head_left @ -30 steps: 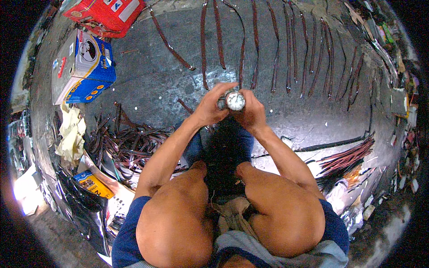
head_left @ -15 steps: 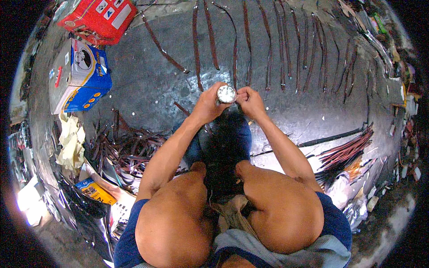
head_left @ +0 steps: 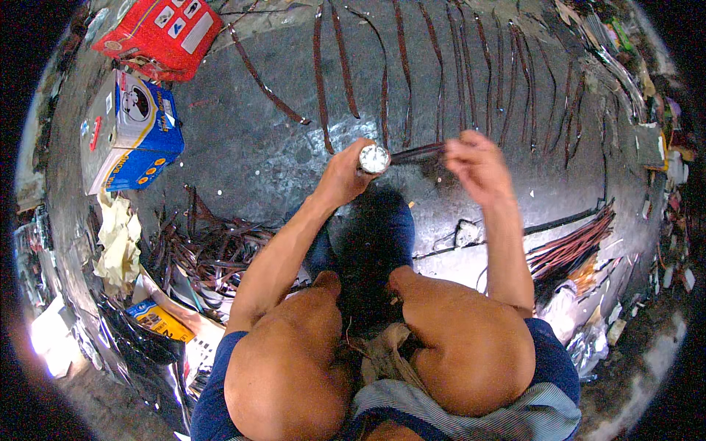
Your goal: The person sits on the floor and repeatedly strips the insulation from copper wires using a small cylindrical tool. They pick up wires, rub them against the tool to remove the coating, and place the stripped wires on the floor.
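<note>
My left hand [head_left: 344, 178] is closed around a small round roll [head_left: 373, 158] with a pale shiny face, held out in front of my knees. A dark brown strip [head_left: 416, 153] runs from the roll to the right. My right hand [head_left: 476, 165] pinches the far end of that strip, about a hand's width from the roll. Both hands hover above the dark grey floor [head_left: 265, 162], just short of a row of long dark strips [head_left: 440, 81] laid out side by side.
A red box [head_left: 163, 33] and a blue and white carton [head_left: 129, 128] stand at the far left. A tangled heap of dark strips [head_left: 213, 250] lies by my left knee beside yellow cloth [head_left: 118, 242]. A bundle of reddish strips [head_left: 573, 246] lies right.
Both hands were together on the roll. My right hand has moved away to the right, drawing a dark strip out of the roll, which stays in my left hand.
</note>
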### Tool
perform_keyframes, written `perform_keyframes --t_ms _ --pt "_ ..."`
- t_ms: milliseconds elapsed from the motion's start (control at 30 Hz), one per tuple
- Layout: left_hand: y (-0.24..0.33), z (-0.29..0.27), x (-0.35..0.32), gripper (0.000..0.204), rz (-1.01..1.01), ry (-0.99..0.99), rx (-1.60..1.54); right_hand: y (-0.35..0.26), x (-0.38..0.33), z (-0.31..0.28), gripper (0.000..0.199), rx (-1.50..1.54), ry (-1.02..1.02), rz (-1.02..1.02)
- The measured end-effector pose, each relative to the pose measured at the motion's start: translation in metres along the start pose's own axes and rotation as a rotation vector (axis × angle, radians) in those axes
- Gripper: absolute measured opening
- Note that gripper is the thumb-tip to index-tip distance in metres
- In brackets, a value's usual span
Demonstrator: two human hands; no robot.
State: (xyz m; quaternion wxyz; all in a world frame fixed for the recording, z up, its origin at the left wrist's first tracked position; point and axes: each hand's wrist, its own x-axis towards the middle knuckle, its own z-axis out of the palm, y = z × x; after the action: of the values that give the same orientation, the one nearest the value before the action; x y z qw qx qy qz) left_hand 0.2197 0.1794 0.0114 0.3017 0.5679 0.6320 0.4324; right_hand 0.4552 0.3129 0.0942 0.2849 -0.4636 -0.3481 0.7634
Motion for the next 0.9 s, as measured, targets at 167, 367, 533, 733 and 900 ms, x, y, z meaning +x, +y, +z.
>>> perform_keyframes --t_ms 167,367,533,733,900 --pt "0.003 -0.007 -0.001 0.041 -0.073 -0.015 0.032 -0.099 -0.077 0.004 0.034 0.187 -0.198 -0.294" --pt "0.0 0.002 0.003 0.044 -0.079 -0.021 0.029 -0.168 -0.14 0.03 0.049 0.268 -0.383 -0.572" --pt "-0.003 0.002 0.003 0.064 -0.126 -0.113 0.014 -0.209 -0.069 0.056 0.044 0.038 -0.29 -0.847" --pt "-0.003 0.003 -0.038 0.099 -0.256 -0.07 0.148 -0.261 0.082 0.104 0.011 -0.176 -0.009 -0.766" --pt "-0.029 0.012 -0.083 0.09 -0.214 -0.209 0.586 -0.292 0.117 0.112 0.013 -0.063 -0.058 -1.022"
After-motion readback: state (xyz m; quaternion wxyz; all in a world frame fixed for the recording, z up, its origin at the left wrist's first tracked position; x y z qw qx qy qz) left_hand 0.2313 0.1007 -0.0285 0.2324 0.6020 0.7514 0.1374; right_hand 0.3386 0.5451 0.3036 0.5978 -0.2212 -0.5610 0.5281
